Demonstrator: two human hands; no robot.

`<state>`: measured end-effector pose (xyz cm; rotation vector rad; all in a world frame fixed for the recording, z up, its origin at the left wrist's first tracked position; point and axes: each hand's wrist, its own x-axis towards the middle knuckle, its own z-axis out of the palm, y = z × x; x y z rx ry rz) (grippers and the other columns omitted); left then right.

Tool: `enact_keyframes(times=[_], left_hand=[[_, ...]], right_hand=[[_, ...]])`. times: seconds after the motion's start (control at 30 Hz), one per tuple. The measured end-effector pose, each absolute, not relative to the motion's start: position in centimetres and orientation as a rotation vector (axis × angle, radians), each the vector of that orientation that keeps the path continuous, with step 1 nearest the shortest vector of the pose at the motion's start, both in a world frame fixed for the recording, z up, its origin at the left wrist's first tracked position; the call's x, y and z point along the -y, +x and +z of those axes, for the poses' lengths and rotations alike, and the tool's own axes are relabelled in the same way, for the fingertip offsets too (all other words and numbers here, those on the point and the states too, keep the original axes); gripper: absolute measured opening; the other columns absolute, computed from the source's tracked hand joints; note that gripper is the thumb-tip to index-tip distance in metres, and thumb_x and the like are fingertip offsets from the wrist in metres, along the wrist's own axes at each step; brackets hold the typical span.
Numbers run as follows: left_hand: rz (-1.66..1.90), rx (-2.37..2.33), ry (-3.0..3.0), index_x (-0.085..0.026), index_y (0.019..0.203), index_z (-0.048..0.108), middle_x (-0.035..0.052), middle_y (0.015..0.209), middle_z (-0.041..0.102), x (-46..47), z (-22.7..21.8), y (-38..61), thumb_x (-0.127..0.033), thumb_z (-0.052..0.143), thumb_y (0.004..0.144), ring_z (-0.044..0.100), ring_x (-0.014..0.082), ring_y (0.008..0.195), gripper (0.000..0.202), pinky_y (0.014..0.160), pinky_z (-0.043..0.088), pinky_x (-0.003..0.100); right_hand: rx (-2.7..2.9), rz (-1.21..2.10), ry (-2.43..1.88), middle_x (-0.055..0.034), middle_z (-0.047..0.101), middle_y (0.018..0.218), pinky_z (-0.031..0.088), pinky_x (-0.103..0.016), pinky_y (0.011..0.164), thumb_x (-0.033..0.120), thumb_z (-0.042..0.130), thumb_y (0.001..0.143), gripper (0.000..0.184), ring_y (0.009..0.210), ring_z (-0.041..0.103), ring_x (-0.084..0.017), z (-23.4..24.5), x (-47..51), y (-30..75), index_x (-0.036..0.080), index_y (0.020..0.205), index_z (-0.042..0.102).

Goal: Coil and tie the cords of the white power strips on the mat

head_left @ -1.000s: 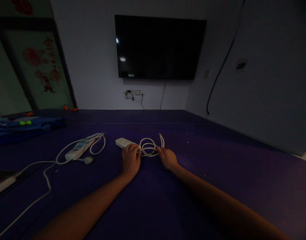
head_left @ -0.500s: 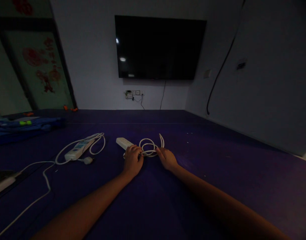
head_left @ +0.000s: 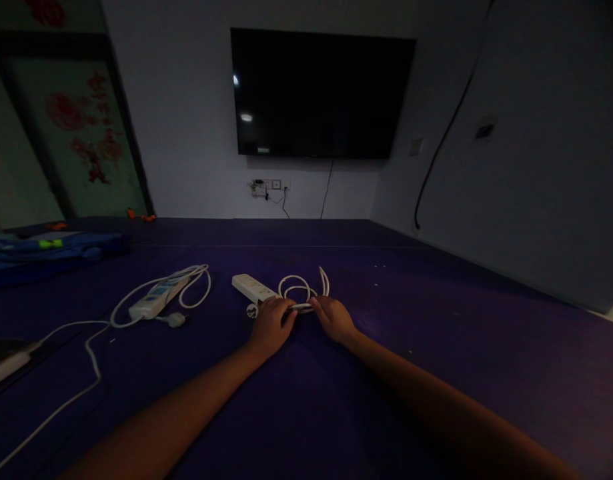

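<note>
Head view: left hand [head_left: 271, 325], right hand [head_left: 335, 319] both clench white cord [head_left: 301, 307]; writing unreadable.

Both bare forearms are extended forward and angled inward toward the middle. Left grip [head_left: 270, 325] is held palm down, knuckles up, fingers curled under. Right grip [head_left: 335, 319] is laid palm down just beside it, fingers bent forward; its closure cannot be made out. Wrists are set low.

Just 1 view: head-worn cam, low over the purple mat [head_left: 436, 373], aimed forward and a bit down; left hand [head_left: 270, 325] and right hand [head_left: 333, 319] near, TV [head_left: 321, 93] far ahead.
</note>
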<state>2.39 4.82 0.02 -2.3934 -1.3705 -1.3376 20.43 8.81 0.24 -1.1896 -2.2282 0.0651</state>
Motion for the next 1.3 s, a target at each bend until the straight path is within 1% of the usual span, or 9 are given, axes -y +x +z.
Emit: enact_keyframes(times=[0.17, 0.33, 0.43, 0.63, 0.73, 0.9, 1.0, 1.13, 1.3], left_hand=[[-1.348, 1.344, -2.423, -0.019, 0.090, 0.057, 0.0055, 0.088, 0.063, -5.00, -0.26, 2.39, -0.018, 0.049, 0.079, 0.056, 0.0199, 0.087, 0.014, 0.082, 0.044, 0.037], [-1.366, 1.291, -2.470, -0.018, 0.093, 0.056, 0.0055, 0.090, 0.062, -5.00, -0.42, 2.39, -0.017, 0.048, 0.079, 0.056, 0.0185, 0.088, 0.016, 0.080, 0.045, 0.034], [-1.372, 1.283, -2.471, -0.019, 0.091, 0.056, 0.0048, 0.087, 0.061, -4.98, -0.32, 2.42, -0.016, 0.048, 0.079, 0.056, 0.0183, 0.086, 0.015, 0.078, 0.046, 0.034], [-1.383, 1.308, -2.453, -0.019, 0.084, 0.055, 0.0040, 0.082, 0.059, -4.94, -0.04, 2.42, -0.013, 0.046, 0.078, 0.055, 0.0180, 0.082, 0.013, 0.076, 0.045, 0.033], [-1.396, 1.320, -2.422, -0.019, 0.083, 0.056, 0.0040, 0.081, 0.059, -4.86, -0.01, 2.42, -0.013, 0.045, 0.078, 0.055, 0.0181, 0.081, 0.013, 0.075, 0.045, 0.033], [-1.451, 1.309, -2.359, -0.018, 0.085, 0.057, 0.0049, 0.081, 0.058, -4.64, 0.08, 2.48, -0.017, 0.045, 0.081, 0.054, 0.0186, 0.083, 0.013, 0.076, 0.044, 0.034], [-1.475, 1.319, -2.324, -0.018, 0.083, 0.057, 0.0047, 0.079, 0.058, -4.53, 0.21, 2.47, -0.018, 0.044, 0.081, 0.054, 0.0187, 0.083, 0.013, 0.077, 0.044, 0.034], [-1.531, 1.322, -2.253, -0.018, 0.084, 0.057, 0.0048, 0.081, 0.057, -4.44, 0.34, 2.43, -0.017, 0.045, 0.080, 0.054, 0.0191, 0.085, 0.012, 0.078, 0.044, 0.035], [-1.538, 1.322, -2.240, -0.018, 0.083, 0.056, 0.0050, 0.082, 0.057, -4.40, 0.36, 2.36, -0.017, 0.045, 0.080, 0.053, 0.0197, 0.086, 0.012, 0.077, 0.044, 0.035]], right_hand=[[2.282, 0.105, -1.106, -0.0045, 0.064, 0.078, 0.038, -0.023, 0.064, 0.044, 0.020, 0.092, 0.049, 0.073, 0.059, -0.015, 0.33, -8.63, 20.48, 0.018, 0.079, 0.059], [2.336, 0.141, -1.055, -0.0043, 0.064, 0.080, 0.039, -0.024, 0.066, 0.046, 0.020, 0.092, 0.050, 0.076, 0.059, -0.016, 0.46, -8.64, 20.47, 0.019, 0.084, 0.060], [2.344, 0.155, -1.039, -0.0047, 0.064, 0.082, 0.040, -0.025, 0.068, 0.047, 0.020, 0.092, 0.050, 0.077, 0.059, -0.016, 0.55, -8.55, 20.43, 0.019, 0.085, 0.061], [2.325, 0.178, -0.913, -0.0052, 0.063, 0.096, 0.041, -0.027, 0.076, 0.045, 0.024, 0.091, 0.044, 0.088, 0.058, -0.017, 0.73, -8.13, 20.39, 0.021, 0.099, 0.060], [2.372, 0.219, -0.855, -0.0046, 0.063, 0.099, 0.042, -0.027, 0.078, 0.044, 0.022, 0.092, 0.045, 0.092, 0.057, -0.017, 0.73, -8.14, 20.38, 0.022, 0.103, 0.059], [2.398, 0.266, -0.873, -0.0047, 0.063, 0.098, 0.042, -0.028, 0.078, 0.044, 0.017, 0.093, 0.050, 0.093, 0.057, -0.017, 0.59, -8.58, 20.32, 0.021, 0.098, 0.061], [2.393, 0.258, -0.921, -0.0050, 0.062, 0.098, 0.042, -0.028, 0.079, 0.044, 0.016, 0.093, 0.051, 0.093, 0.057, -0.017, 0.48, -8.75, 20.31, 0.020, 0.095, 0.061], [2.402, 0.245, -0.932, -0.0055, 0.060, 0.102, 0.041, -0.028, 0.080, 0.045, 0.016, 0.092, 0.051, 0.094, 0.056, -0.017, 0.51, -8.71, 20.37, 0.020, 0.096, 0.059], [2.426, 0.305, -0.837, -0.0045, 0.061, 0.097, 0.041, -0.027, 0.080, 0.045, 0.017, 0.092, 0.049, 0.093, 0.056, -0.016, 0.81, -8.65, 20.42, 0.020, 0.093, 0.059]])
